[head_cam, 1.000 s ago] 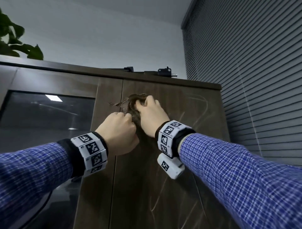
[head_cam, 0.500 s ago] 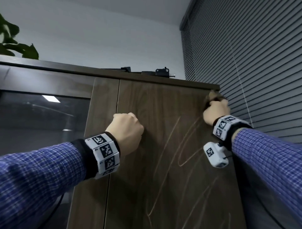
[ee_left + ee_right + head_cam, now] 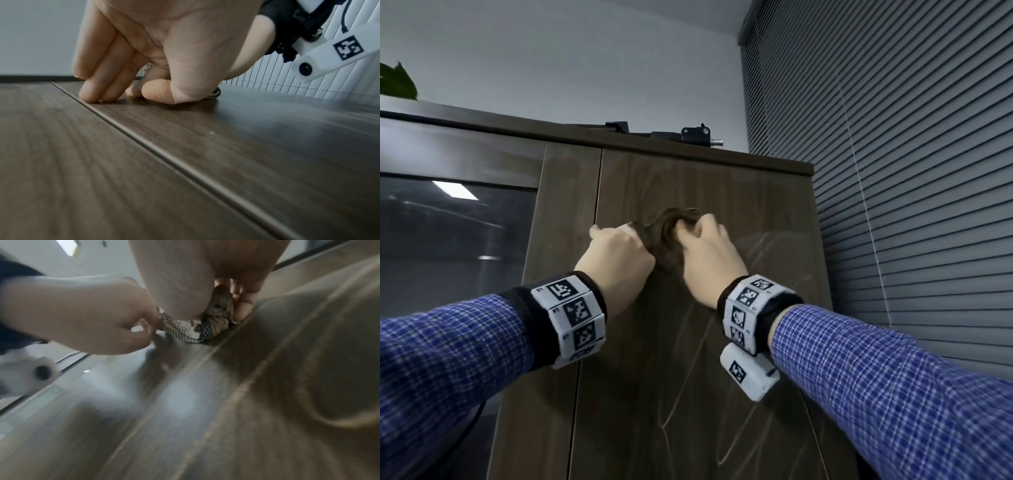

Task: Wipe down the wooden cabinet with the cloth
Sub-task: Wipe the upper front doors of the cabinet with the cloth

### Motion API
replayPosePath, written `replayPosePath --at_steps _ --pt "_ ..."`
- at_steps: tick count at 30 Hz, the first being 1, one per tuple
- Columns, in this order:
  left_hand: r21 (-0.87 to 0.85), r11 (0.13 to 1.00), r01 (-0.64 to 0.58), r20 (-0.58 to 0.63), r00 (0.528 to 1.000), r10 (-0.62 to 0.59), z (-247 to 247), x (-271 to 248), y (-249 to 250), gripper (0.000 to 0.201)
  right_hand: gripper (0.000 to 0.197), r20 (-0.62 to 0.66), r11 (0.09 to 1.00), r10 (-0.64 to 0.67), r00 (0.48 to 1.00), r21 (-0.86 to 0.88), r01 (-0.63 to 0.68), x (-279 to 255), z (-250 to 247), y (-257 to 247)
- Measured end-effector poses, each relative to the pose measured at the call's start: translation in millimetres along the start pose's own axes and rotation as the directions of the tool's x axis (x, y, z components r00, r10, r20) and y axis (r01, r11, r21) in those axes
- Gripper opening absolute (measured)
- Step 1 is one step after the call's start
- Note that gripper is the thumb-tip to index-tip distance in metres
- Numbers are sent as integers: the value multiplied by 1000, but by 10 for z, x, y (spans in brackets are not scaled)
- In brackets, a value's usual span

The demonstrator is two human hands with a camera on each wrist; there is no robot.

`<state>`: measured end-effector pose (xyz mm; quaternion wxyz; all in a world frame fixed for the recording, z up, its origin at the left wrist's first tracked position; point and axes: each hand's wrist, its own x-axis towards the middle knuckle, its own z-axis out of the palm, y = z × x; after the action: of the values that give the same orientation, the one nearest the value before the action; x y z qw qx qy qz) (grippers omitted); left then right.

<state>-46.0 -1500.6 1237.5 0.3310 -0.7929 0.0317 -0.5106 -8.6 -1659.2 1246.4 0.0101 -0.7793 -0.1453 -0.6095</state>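
The dark wooden cabinet door (image 3: 688,377) fills the middle of the head view. My right hand (image 3: 705,253) grips a bunched brown cloth (image 3: 669,236) and presses it against the door's upper middle. The right wrist view shows the cloth (image 3: 213,324) squeezed between thumb and fingers of that hand (image 3: 218,305), its checkered edge on the wood. My left hand (image 3: 616,253) sits just left of the cloth, by the door seam. Its curled fingers (image 3: 94,97) rest their tips on the wood (image 3: 185,146). A bit of cloth (image 3: 214,95) shows behind its thumb.
Grey window blinds (image 3: 911,205) run close along the cabinet's right side. A glass-fronted door (image 3: 448,240) is on the left. Black hardware (image 3: 695,135) lies on the cabinet top, and a plant leaf (image 3: 397,82) shows at far left. Pale wipe streaks mark the door.
My right hand swept the cloth from the door's middle out to its upper right corner, then back beside the left hand. The left hand stayed curled against the door.
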Motion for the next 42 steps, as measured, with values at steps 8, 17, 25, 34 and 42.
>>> replayPosePath --at_steps 8,17,25,34,42 --pt "-274 960 -61 -190 982 8 438 -377 -216 45 37 -172 759 650 740 119 -640 -172 -246 1092" --pt "-417 901 -122 -239 971 21 679 -541 -254 90 39 -88 970 242 966 9 -242 -315 130 -335" --pt "-419 893 -164 -235 970 68 762 -562 -255 98 51 -28 995 -101 994 -1 101 -708 262 -539" --pt "-406 899 -166 -270 961 56 791 -540 -224 97 31 -208 721 683 700 38 -692 -862 -70 1255" --pt "-418 893 -167 -299 953 38 810 -517 -162 96 30 -71 962 267 961 81 -262 -1022 273 -281"
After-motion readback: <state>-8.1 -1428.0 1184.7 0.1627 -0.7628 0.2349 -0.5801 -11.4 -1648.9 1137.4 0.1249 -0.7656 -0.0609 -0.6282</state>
